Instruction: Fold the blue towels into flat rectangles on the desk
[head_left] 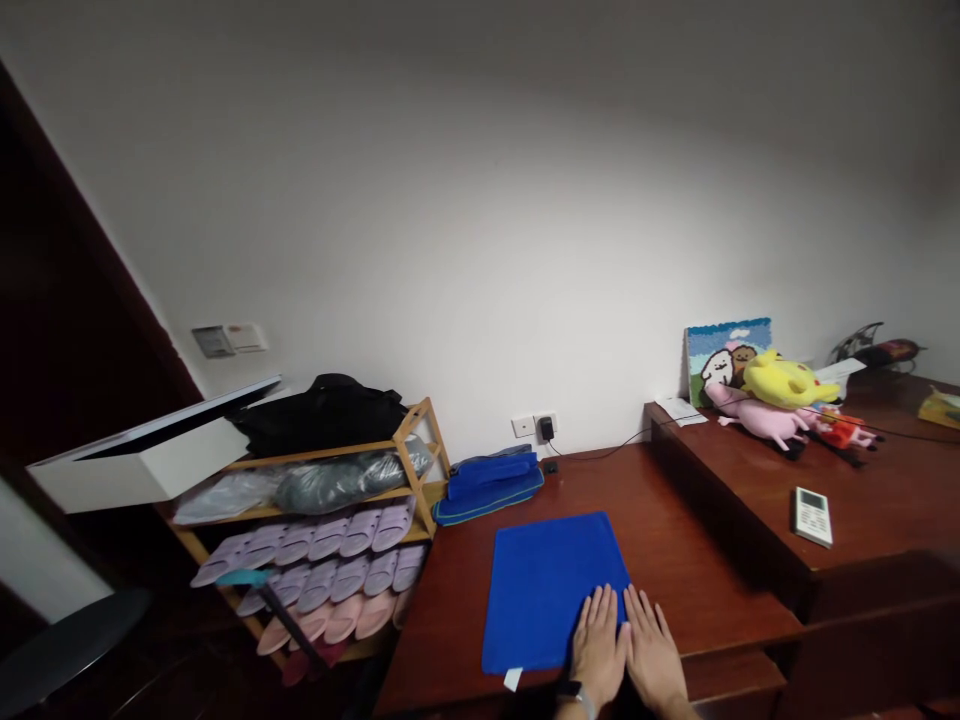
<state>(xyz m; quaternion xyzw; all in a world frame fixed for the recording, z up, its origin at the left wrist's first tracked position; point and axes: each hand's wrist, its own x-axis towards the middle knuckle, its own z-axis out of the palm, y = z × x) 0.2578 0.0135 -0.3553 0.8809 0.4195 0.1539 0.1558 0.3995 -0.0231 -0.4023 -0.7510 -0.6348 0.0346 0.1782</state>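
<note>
A flat blue cloth (551,590) lies on the brown wooden desk (450,620), with a small white tag (513,679) at its lower edge. My left hand (598,645), a watch at its wrist, rests palm down with fingers straight on the cloth's lower right part. Beside it, my right hand (651,650) lies flat along the cloth's right edge, fingers stretched out and partly over the desk. The thumbs meet or nearly meet. Neither hand grips anything.
More folded blue cloths (491,485) lie at the desk's back left. A plugged-in black charger (547,428) sits in the wall socket. On the raised right section are plush toys (780,385) and a white remote (812,517). A slipper-filled shoe rack (420,460) stands left.
</note>
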